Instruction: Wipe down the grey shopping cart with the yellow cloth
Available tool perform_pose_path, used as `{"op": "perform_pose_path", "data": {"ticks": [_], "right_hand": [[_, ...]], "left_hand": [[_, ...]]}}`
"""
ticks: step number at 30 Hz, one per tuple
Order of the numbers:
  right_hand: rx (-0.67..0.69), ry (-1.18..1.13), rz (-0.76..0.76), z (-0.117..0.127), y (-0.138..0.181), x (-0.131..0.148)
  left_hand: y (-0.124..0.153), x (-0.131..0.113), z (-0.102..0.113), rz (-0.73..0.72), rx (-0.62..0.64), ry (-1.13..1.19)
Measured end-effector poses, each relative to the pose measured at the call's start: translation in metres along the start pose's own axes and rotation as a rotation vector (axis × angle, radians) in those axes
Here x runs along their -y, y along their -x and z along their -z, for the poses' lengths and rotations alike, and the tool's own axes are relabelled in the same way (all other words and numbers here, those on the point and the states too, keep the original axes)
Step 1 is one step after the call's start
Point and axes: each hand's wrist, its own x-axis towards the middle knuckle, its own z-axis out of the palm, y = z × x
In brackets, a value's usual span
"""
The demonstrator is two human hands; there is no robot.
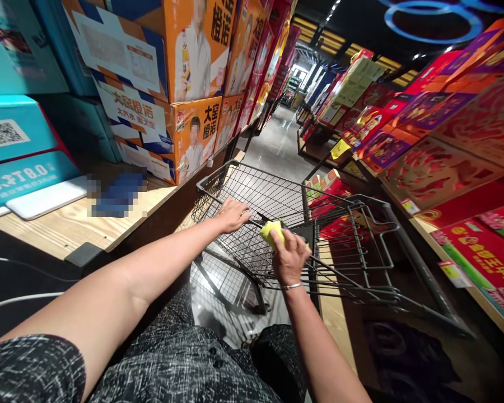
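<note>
A dark wire shopping cart (273,187) stands across the aisle right in front of me, its handle bar (428,274) to the right. My left hand (232,215) is on the cart's near top rail, fingers curled over it. Further right along that rail, my right hand (290,256) presses a bunched yellow cloth (272,232) against the wire. The fingers are closed around the cloth, and they cover part of it. A thin bracelet circles the right wrist.
On the left, a wooden shelf (159,204) bears orange drink cartons (197,134), a turquoise box (21,145), a white flat device (46,197) and a blurred dark blue item (121,193). Red gift boxes (479,252) fill the right-hand shelves. A shiny floor (273,137) runs away between them.
</note>
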Motion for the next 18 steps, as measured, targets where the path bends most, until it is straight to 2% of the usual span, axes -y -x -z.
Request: {"op": "perform_pose_path", "data": {"ticks": [2,4,7,10,14,18], "right_hand": [[0.064,-0.041,0.099,-0.024,0.019,0.019],[0.225,-0.071,0.158,-0.051,0.042,0.041],[0.472,-0.09,0.167,-0.084,0.07,0.07],[0.536,-0.115,0.195,-0.099,0.08,0.089],[0.573,-0.155,0.259,-0.092,0.066,0.093],[0.508,-0.121,0.223,-0.052,0.028,0.066]], "left_hand": [[0.0,-0.009,-0.002,-0.039,0.054,0.006],[-0.001,-0.011,-0.002,-0.04,0.114,-0.015],[-0.003,-0.007,0.001,-0.026,0.175,-0.028],[-0.006,-0.003,0.002,-0.025,0.19,-0.027],[-0.008,0.0,0.002,-0.038,0.191,-0.043],[-0.01,0.005,0.005,-0.032,0.2,-0.041]]}}
